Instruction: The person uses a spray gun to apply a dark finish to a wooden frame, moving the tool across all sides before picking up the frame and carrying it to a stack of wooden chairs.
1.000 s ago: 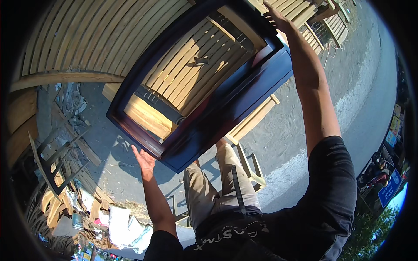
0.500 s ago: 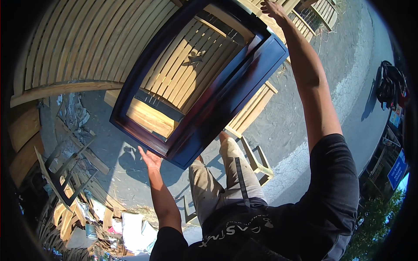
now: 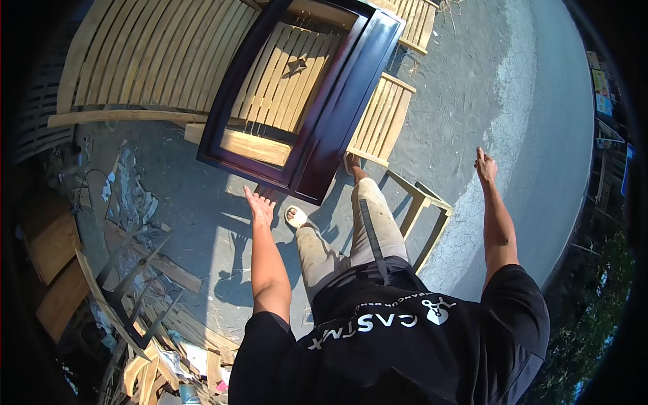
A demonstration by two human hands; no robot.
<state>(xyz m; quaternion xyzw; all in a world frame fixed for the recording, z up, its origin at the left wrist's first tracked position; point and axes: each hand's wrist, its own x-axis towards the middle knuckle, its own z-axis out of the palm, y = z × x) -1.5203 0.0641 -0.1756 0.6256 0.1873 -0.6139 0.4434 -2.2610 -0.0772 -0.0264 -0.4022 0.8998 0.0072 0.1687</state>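
Note:
A dark, glossy reddish-brown wooden frame [image 3: 324,142] with a large opening rests at upper centre, one curved side to the left and a broad flat side to the right. My left hand [image 3: 261,208] is palm up with fingers spread at the frame's near edge, the fingertips partly in shade; whether it touches the frame I cannot tell. To the right, well apart from the frame, my right hand [image 3: 485,167] is over the pavement. One digit stands out from its other, loosely curled fingers, and nothing shows in it. Through the opening appear pale wooden slats [image 3: 283,81].
A large slatted wooden panel [image 3: 152,57] lies at upper left. Small slatted pieces [image 3: 382,118] stand right of the frame, with a bare wooden frame [image 3: 425,206] beside my leg. Wood scraps [image 3: 182,331] and a legged wooden piece [image 3: 128,297] lie at lower left. A road [image 3: 553,135] runs along the right.
My right hand has come away from the frame's far right corner and swung down and to the right. My left hand stays near the lower edge. The frame appears higher and farther left in view.

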